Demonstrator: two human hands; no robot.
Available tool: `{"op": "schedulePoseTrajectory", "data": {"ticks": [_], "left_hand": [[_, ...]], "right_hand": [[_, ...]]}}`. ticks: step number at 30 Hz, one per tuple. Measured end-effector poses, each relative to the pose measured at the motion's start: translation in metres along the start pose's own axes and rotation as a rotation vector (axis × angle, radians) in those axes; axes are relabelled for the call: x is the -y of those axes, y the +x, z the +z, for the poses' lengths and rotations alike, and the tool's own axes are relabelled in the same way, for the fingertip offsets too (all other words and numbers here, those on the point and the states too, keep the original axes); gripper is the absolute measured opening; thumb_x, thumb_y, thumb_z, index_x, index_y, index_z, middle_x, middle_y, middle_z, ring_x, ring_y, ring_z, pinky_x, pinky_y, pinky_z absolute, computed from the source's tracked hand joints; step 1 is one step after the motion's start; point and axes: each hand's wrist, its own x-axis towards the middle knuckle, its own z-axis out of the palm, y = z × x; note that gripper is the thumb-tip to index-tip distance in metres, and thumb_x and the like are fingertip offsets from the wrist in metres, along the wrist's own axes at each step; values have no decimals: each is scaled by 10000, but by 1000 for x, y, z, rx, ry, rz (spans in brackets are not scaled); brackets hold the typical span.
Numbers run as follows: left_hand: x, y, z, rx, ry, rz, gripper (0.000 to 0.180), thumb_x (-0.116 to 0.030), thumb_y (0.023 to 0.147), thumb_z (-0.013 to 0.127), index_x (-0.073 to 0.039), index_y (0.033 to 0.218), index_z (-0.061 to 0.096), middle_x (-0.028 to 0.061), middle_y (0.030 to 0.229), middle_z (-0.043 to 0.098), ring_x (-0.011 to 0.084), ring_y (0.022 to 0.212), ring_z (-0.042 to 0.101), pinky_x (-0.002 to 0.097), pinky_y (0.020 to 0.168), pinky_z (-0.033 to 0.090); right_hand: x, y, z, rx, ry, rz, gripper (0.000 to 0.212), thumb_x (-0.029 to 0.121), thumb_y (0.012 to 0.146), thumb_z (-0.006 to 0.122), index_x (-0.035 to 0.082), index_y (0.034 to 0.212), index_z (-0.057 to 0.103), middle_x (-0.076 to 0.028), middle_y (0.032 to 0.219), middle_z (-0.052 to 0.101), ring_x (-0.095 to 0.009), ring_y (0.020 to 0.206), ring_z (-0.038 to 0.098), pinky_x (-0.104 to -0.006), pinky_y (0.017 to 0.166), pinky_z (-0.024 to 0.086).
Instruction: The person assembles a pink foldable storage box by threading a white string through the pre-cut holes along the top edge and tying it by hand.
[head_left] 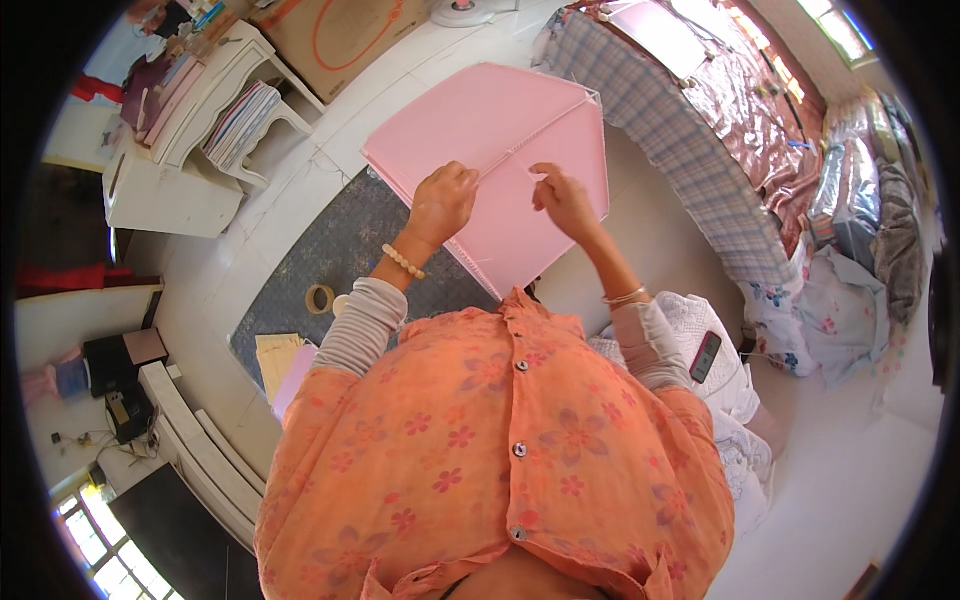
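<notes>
While both hands hover at its middle, the pink panel [470,115] lies in front of the person, its left part above the dark mat [300,240]. The left hand [445,204] is curled, fingertips bunched beside the white cord-like seam [548,126]; whether they pinch anything, I cannot tell. The right hand [568,204] has its fingers bent toward the thumb, and I cannot tell if a thread is caught there. The panel looks light, smooth and fairly stiff, likely easy to crease, so 2 opposite edges seem the safest hold.
</notes>
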Motion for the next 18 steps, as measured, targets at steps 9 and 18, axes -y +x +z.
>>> {"op": "schedulePoseTrajectory", "data": {"ticks": [9,18], "left_hand": [[1,2,0,16,0,-14,132,-113,833,626,-53,950,636,94,850,576,272,810,604,377,715,514],[2,2,-1,6,-3,-6,147,-109,831,627,-50,964,645,86,842,581,268,815,609,375,715,515]], "right_hand": [[7,5,35,-84,-24,93,234,56,906,521,52,1118,622,-141,606,568,-230,556,603,-349,577,472],[14,8,29,-74,-121,37,250,35,894,512,44,1115,628,-196,744,633,-312,628,624,-379,637,489]]}}
